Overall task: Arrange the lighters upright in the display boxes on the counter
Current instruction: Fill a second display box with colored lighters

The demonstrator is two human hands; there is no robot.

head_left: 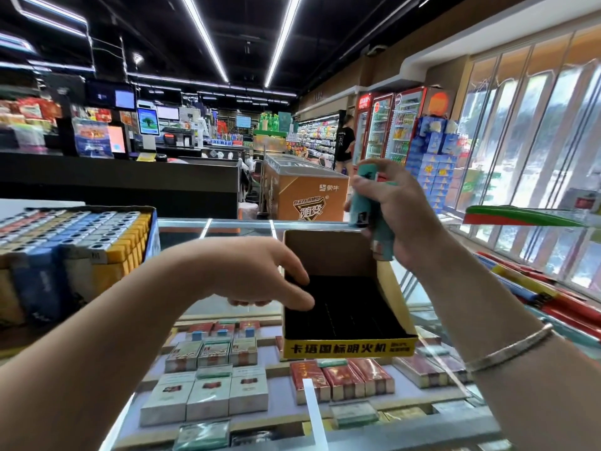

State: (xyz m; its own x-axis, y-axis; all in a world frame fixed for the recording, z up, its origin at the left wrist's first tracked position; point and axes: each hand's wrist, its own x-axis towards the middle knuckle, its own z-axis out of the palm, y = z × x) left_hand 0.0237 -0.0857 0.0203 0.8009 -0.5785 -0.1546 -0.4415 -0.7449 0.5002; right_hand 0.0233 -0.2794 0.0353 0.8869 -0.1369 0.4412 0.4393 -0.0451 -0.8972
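Glass tabletop (227, 312) of a shop display case carries an open yellow cardboard display box (349, 348) with an empty black slotted tray. Just above its back wall the right hand (395, 219) has its fingers (361, 183) curled round a bunch of teal plastic lighters (362, 208). The left hand (260, 275) rests relaxed, open fingers on the box's left edge. Lighters look light, rigid, slippery; pinch each mid-body.
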